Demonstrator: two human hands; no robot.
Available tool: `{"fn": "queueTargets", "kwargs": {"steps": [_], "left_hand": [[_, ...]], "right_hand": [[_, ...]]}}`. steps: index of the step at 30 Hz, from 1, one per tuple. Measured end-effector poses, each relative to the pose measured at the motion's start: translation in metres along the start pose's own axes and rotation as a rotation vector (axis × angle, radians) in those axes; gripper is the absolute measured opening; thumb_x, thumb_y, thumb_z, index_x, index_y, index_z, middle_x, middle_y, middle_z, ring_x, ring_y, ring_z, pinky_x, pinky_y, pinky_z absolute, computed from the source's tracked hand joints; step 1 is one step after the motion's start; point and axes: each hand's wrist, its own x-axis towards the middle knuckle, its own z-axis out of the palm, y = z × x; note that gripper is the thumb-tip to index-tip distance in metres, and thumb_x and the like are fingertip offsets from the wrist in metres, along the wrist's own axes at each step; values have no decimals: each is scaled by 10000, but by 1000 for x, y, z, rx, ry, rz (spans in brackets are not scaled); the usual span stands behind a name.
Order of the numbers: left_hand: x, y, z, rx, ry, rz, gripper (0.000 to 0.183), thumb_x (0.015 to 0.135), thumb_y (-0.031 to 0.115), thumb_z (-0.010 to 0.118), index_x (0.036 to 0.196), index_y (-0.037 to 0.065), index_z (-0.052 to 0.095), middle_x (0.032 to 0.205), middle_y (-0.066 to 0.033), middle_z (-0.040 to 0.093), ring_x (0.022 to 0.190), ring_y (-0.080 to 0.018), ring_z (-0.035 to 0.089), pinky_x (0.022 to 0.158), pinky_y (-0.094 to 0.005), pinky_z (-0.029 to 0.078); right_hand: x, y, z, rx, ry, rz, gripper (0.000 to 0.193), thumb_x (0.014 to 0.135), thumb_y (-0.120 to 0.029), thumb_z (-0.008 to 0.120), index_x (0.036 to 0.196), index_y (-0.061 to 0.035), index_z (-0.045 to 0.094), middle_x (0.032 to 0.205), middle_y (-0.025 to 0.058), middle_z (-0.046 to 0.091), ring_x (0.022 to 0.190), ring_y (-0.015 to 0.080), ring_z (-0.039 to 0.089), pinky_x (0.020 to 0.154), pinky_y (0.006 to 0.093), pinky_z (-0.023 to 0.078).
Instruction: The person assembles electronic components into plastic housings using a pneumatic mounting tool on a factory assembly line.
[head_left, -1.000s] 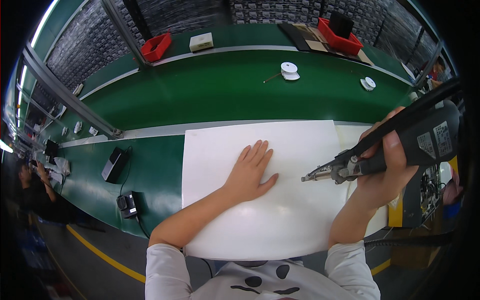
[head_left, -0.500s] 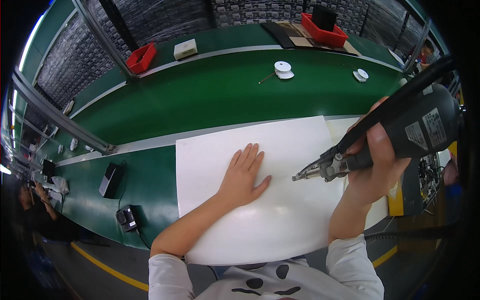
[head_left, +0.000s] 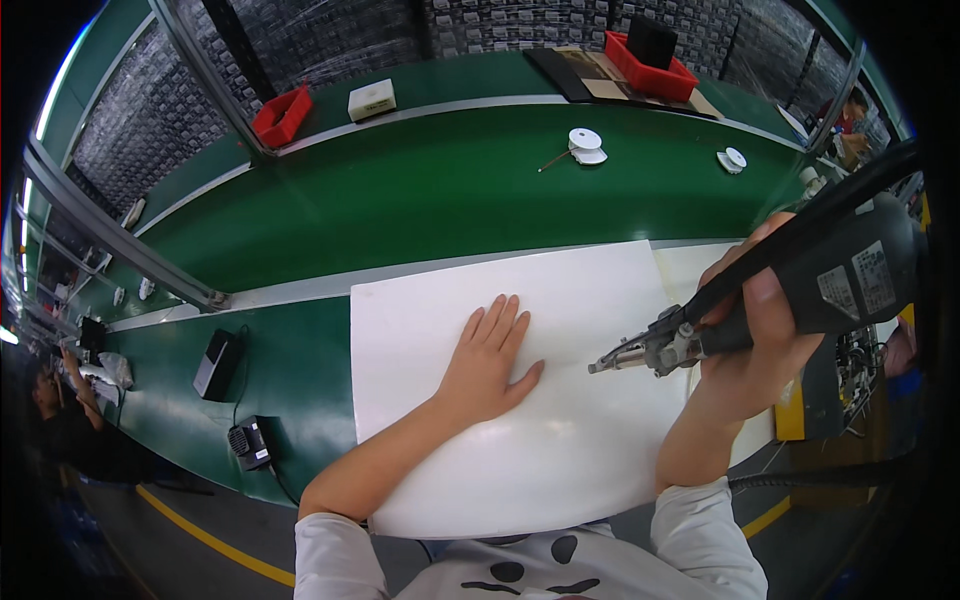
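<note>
My left hand (head_left: 487,365) lies flat on a large white board (head_left: 500,480), fingers stretched and thumb apart, holding nothing. Over the board's right side my right hand (head_left: 765,350) is closed round a black electric screwdriver (head_left: 850,270) with two pale labels. A thick black hose (head_left: 800,215) runs along the tool to its metal nose (head_left: 660,345). The tip points left, close above the board; I cannot tell whether it touches. Nothing else lies on the board near my hands.
Beyond the board, a green belt (head_left: 400,190) carries two white spool-like parts (head_left: 585,142) (head_left: 735,160). Red bins (head_left: 283,117) (head_left: 650,75) stand on the far ledge. Left are a black box (head_left: 217,365) and a corded black device (head_left: 252,440). Another person (head_left: 75,410) sits far left.
The white spool-like parts have shifted right along the green belt. My right hand and the screwdriver have moved slightly down and right. My left hand has stayed flat on the board.
</note>
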Motion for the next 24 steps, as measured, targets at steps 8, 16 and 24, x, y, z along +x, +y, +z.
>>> {"fn": "queueTargets", "kwargs": {"steps": [8,16,24], "left_hand": [[-2,-5,-1,-5,-3,-16,628,925,316,693,1400,-62,533,1540,-289,437,1466,-444,384,1202,-542,291],[-3,-4,-2,-25,-7,-12,633,934,326,685,1411,-57,524,1557,-280,421,1472,-442,372,1210,-537,283],[-1,-3,2,-2,-15,-1,641,922,321,695,1409,-61,525,1542,-298,429,1465,-449,380,1207,-544,285]], "right_hand": [[-1,1,8,-61,51,14,398,862,-165,626,1126,121,542,717,122,578,506,120,515,487,223,397],[-3,0,5,-154,29,-38,411,873,-171,593,1135,137,518,663,121,547,487,120,473,501,226,388],[-3,-7,6,-74,12,44,419,878,-132,610,1161,162,514,874,194,597,517,140,529,502,244,425]]}}
